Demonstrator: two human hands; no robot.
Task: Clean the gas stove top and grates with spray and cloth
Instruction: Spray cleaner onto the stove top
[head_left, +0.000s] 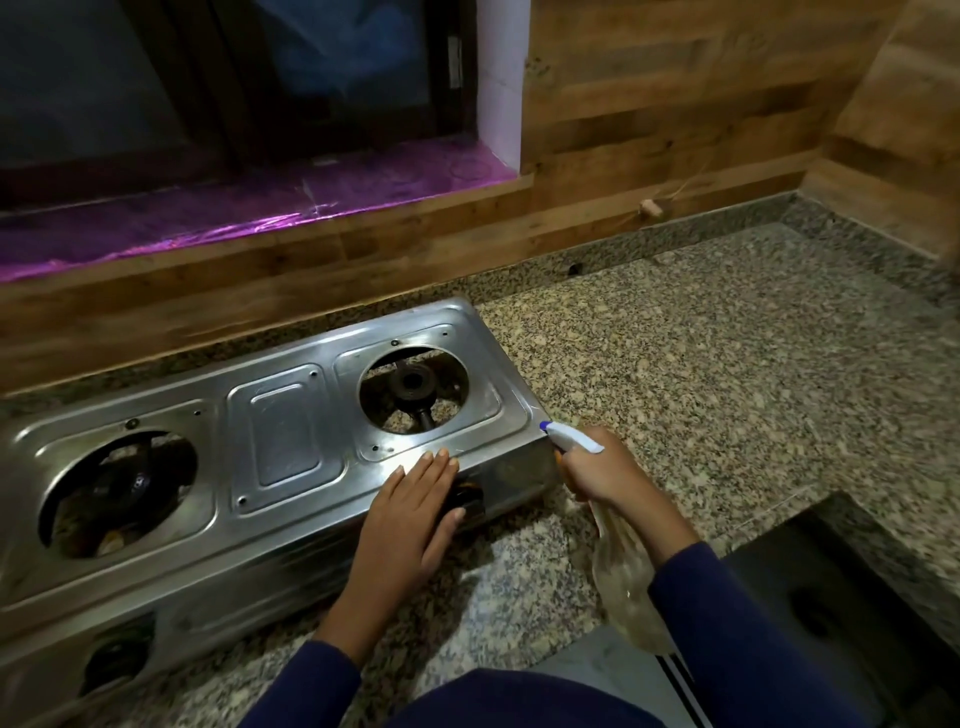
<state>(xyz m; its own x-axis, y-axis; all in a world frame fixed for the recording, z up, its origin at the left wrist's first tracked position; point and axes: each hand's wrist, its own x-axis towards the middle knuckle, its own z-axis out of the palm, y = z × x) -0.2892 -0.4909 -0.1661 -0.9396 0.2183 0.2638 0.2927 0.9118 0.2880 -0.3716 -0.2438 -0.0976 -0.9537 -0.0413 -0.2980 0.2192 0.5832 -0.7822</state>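
Granite counter (701, 364) under a dark window; the steel gas stove (280, 431) sits on it, grates off and not in view, both burner openings bare. Your left hand (415, 509) lies flat and released over the front edge by the knob. Your right hand (597, 467) grips the spray bottle (571, 439), nozzle aimed at the stove's right corner. Step: spraying. No cloth visible. Next, likely: squeeze, sweep leftward over the top, clear your left hand first.

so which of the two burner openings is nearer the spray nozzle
The right burner opening, just beside the spray bottle nozzle; the left burner opening sits at the stove's far end.
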